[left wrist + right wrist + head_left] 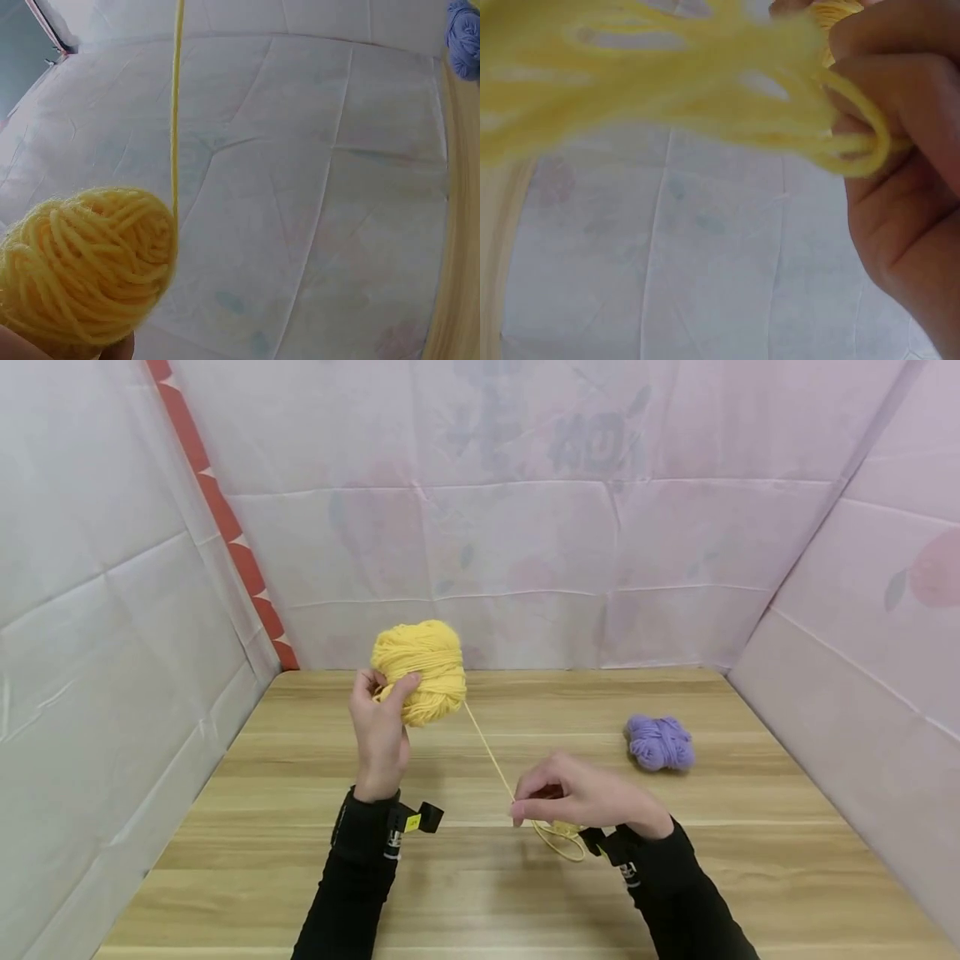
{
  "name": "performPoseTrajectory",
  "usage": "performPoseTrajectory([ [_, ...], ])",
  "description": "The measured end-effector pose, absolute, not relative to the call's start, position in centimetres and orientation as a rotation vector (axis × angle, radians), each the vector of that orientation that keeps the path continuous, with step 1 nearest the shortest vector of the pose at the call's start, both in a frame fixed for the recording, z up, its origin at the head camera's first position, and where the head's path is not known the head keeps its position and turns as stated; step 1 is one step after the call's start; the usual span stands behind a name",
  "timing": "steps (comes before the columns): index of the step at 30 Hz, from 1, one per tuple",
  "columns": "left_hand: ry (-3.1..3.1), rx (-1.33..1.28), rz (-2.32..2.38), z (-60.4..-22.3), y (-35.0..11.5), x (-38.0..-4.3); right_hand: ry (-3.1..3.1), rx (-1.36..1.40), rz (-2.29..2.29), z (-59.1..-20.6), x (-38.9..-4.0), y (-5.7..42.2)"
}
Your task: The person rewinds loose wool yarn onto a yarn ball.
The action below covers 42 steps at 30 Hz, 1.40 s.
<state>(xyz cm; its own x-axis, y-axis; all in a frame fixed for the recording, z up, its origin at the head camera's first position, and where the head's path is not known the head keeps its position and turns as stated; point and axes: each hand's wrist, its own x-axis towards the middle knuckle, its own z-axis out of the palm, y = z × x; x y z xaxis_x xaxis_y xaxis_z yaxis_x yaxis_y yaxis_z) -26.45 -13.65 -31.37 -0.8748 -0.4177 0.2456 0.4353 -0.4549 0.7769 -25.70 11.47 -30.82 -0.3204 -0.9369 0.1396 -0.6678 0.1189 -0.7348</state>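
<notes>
A ball of yellow yarn (427,672) is held up above the far part of the table by my left hand (381,731), thumb on its near face. From the ball a taut strand (487,747) slants down to my right hand (588,793), which pinches it between thumb and fingers. Loose loops of yellow yarn (562,843) hang below the right hand; close up in the right wrist view, the bundled loops (667,82) look blurred. In the left wrist view the strand (175,112) runs straight from the ball (90,262).
A smaller purple yarn ball (660,743) lies on the wooden table (300,860) toward the back right. Pale printed sheets (525,543) stand as walls at the back and both sides. A red strip (225,510) runs down the back left corner.
</notes>
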Motion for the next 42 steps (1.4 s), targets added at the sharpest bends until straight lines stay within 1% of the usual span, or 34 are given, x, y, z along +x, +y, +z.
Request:
performPoseTrajectory([
  [9, -1.166, 0.023, -2.395, -32.0, -13.2, -26.9, 2.111, -1.604, -1.036, -29.6, -24.9, 12.7],
  [13, -1.300, -0.004, -2.304, -32.4, -12.4, -26.9, 2.158, -1.626, -1.225, -28.9, -24.3, 13.3],
  [18, -1.665, -0.075, -2.004, -33.0, -11.3, -26.6, 2.181, -1.696, -1.571, -28.5, -23.9, 14.2],
  [22, -1.891, -0.228, -1.873, -33.1, -10.8, -26.2, 2.194, -1.664, -1.805, -28.3, -23.9, 14.6],
  [28, -2.163, -0.560, -1.803, -32.7, -11.0, -25.3, 2.242, -1.463, -2.050, -28.1, -24.4, 14.7],
  [31, -2.272, -0.762, -1.860, -32.4, -11.3, -24.8, 2.345, -1.335, -2.060, -28.0, -24.5, 14.7],
  [34, -2.350, -0.924, -1.916, -32.2, -11.9, -24.2, 2.425, -1.279, -2.026, -28.1, -24.8, 14.2],
  [38, -2.374, -1.073, -1.951, -32.2, -12.7, -23.7, 2.464, -1.304, -1.982, -28.7, -25.8, 13.0],
  [42, -2.307, -1.162, -2.050, -32.1, -13.3, -23.3, 2.392, -1.321, -1.952, -29.8, -27.0, 11.3],
])
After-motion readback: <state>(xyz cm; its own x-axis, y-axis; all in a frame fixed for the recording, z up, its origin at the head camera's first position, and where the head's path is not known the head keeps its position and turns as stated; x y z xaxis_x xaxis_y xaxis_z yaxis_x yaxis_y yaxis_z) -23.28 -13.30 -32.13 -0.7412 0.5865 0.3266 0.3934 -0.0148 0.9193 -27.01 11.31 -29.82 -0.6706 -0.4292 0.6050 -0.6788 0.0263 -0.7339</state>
